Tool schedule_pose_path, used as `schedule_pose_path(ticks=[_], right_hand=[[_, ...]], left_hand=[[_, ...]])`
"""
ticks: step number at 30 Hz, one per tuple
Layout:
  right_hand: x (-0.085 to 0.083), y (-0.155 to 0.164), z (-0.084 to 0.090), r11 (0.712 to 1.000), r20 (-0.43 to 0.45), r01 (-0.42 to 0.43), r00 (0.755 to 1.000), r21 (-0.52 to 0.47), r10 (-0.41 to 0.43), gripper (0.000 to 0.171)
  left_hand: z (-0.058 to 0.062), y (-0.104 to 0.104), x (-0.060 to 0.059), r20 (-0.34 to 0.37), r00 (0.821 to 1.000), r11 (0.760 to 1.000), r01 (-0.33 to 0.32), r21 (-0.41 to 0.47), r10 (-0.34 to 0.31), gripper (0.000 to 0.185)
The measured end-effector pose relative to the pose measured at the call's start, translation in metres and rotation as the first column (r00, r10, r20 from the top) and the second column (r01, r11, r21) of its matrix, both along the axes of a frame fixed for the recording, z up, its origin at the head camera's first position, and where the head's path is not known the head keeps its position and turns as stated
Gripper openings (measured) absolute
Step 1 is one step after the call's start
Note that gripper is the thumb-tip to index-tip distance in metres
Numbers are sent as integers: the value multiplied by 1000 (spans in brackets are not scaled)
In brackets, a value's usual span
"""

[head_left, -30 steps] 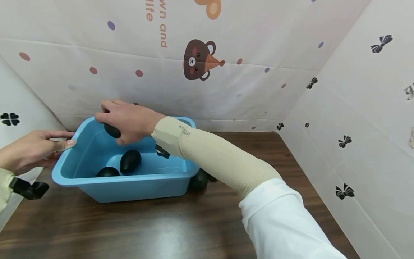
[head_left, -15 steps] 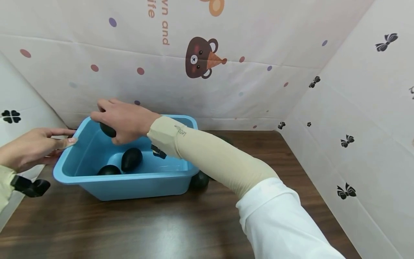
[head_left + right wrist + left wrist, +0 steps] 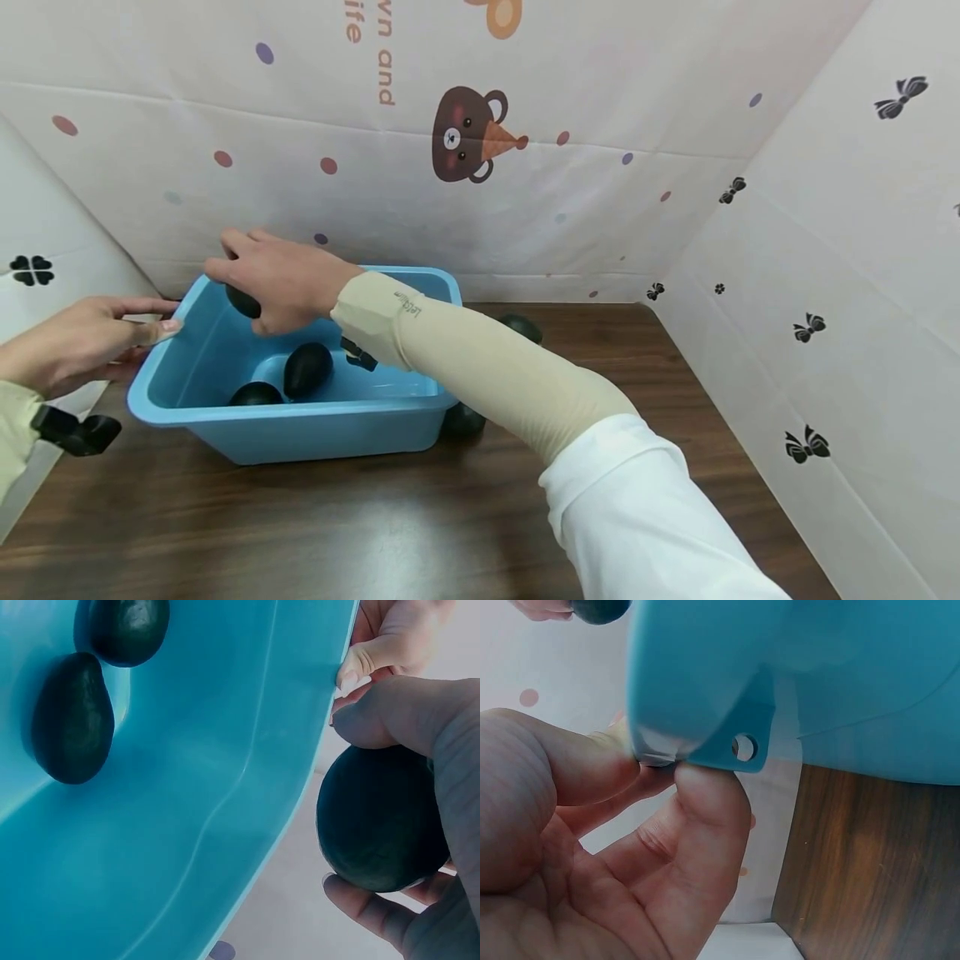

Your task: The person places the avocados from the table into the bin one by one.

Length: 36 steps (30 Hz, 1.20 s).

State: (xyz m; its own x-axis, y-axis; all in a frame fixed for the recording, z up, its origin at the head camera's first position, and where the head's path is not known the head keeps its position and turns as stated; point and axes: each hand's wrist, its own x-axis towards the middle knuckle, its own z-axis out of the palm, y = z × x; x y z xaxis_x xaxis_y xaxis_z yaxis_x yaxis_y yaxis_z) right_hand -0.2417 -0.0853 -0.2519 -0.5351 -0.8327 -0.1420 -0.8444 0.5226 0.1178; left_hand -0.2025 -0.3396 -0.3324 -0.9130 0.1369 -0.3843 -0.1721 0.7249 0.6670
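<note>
My right hand (image 3: pixel 288 279) grips a dark green avocado (image 3: pixel 243 302) above the back left corner of the blue plastic basin (image 3: pixel 300 425). In the right wrist view, thumb and fingers wrap this avocado (image 3: pixel 379 817) beside the basin's rim. My left hand (image 3: pixel 86 342) pinches the basin's left rim; the left wrist view shows the thumb on one side and curled fingers below the rim (image 3: pixel 656 754). Two more avocados lie inside the basin, one egg-shaped avocado (image 3: pixel 307 370) and another avocado (image 3: pixel 257 394) partly hidden by the front wall.
Beyond the basin's right end, one avocado (image 3: pixel 463 421) sits on the brown wood-look table (image 3: pixel 465 533) and another avocado (image 3: pixel 521 327) shows past my right forearm. A patterned white sheet (image 3: pixel 360 208) stands close behind the basin, with white walls on both sides.
My right hand has shifted slightly left with the avocado, toward the basin's left rim. The avocado behind my right forearm has come into view. My left hand keeps its hold on the rim.
</note>
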Motion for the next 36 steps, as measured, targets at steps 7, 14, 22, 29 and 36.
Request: schedule_pose_path(ticks=[7, 14, 22, 29, 36], right_hand=[[3, -4, 0, 1000, -21, 3, 1000, 16, -3, 70], [5, -3, 4, 1000, 21, 18, 1000, -10, -17, 91], [5, 9, 9, 1000, 8, 8, 1000, -21, -8, 87], [3, 24, 11, 1000, -5, 2, 1000, -23, -2, 87], [3, 43, 11, 999, -17, 1, 1000, -39, -1, 88]], left_hand=[[2, 4, 2, 0, 1000, 1000, 2, 5, -2, 72], [6, 4, 0, 2, 1000, 1000, 23, -16, -23, 72], [2, 0, -3, -15, 1000, 1000, 20, -12, -20, 79], [2, 0, -2, -37, 999, 1000, 14, -26, -15, 78], [0, -2, -2, -37, 999, 1000, 4, -26, -4, 82]])
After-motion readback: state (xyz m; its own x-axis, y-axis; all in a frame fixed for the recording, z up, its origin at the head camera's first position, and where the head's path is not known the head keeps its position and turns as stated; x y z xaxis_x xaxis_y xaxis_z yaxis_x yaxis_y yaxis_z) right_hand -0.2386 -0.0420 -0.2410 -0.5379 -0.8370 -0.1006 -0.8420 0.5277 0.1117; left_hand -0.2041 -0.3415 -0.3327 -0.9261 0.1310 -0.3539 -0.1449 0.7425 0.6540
